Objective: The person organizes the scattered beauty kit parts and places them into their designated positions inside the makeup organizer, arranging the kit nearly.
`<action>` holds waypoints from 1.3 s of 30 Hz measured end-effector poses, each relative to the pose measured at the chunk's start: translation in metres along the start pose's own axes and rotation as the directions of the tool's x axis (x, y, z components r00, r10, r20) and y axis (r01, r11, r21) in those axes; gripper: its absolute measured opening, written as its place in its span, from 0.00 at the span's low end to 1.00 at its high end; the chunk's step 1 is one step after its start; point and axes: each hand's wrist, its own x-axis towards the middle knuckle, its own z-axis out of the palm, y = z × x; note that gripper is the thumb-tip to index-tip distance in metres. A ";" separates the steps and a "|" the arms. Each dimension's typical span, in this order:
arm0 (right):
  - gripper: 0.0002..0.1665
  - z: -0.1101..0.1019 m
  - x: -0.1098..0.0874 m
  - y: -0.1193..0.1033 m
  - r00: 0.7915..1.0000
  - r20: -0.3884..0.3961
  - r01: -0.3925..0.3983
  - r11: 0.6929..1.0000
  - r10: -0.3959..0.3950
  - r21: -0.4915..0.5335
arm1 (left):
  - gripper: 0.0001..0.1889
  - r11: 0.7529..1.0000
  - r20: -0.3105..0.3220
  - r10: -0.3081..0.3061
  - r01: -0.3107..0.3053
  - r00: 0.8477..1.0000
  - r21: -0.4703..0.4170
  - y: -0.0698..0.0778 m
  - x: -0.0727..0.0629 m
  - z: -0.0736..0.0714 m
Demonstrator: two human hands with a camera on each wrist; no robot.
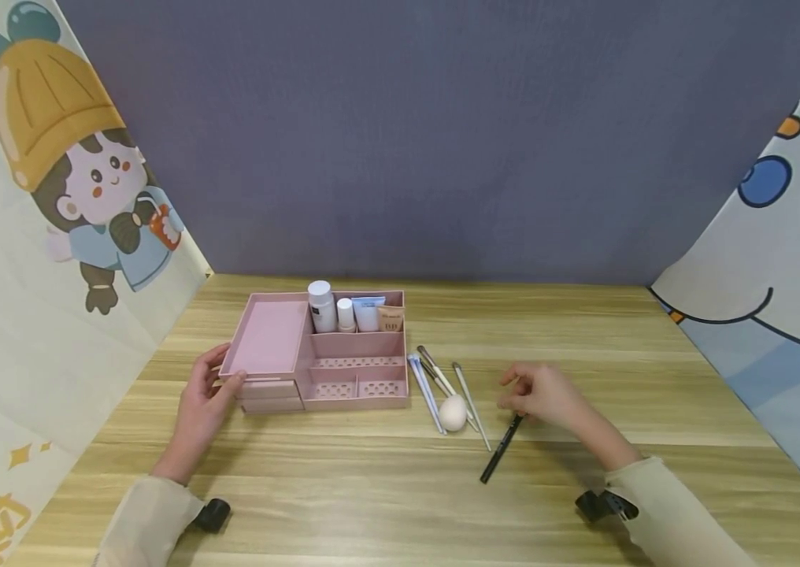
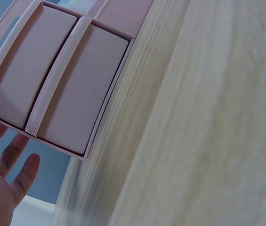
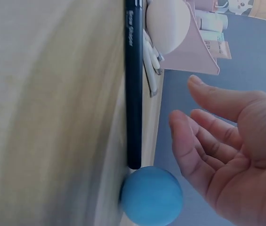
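At the left, a pink makeup organizer [image 1: 353,403] stands on the table. My left hand [image 1: 205,398] rests against its front left corner, thumb at the top edge and fingers along the side. Two closed drawers [image 2: 78,84] face the left wrist camera. Over the table at the right, my right hand [image 1: 545,394] hovers with loosely bent fingers, holding nothing. A black brow pencil [image 1: 501,449] lies beneath its fingertips. Next to the pencil's end sits a round blue ball [image 3: 152,195], hidden under the hand in the head view.
A white egg-shaped makeup sponge [image 1: 453,413] lies on several makeup brushes [image 1: 471,405] right of the organizer. In its back compartment stand a white-capped bottle [image 1: 322,307], a smaller bottle [image 1: 346,315], a blue tube [image 1: 368,313] and a tan tube [image 1: 390,319]. A dark panel [image 1: 428,157] rises behind.
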 end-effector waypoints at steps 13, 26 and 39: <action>0.14 0.016 -0.015 0.007 0.987 0.136 -0.086 0.996 0.081 0.030 | 0.28 1.000 -0.002 -0.007 0.007 1.000 0.000 -0.001 0.001 0.000; 0.14 0.023 -0.013 -0.008 0.991 0.115 -0.075 0.997 0.074 0.000 | 0.28 1.000 0.007 -0.017 0.017 1.000 0.002 0.000 0.000 0.000; 0.18 0.020 -0.010 -0.014 0.988 0.115 -0.097 0.995 0.100 -0.028 | 0.26 1.000 -0.015 0.007 -0.007 1.000 0.001 0.001 0.001 0.001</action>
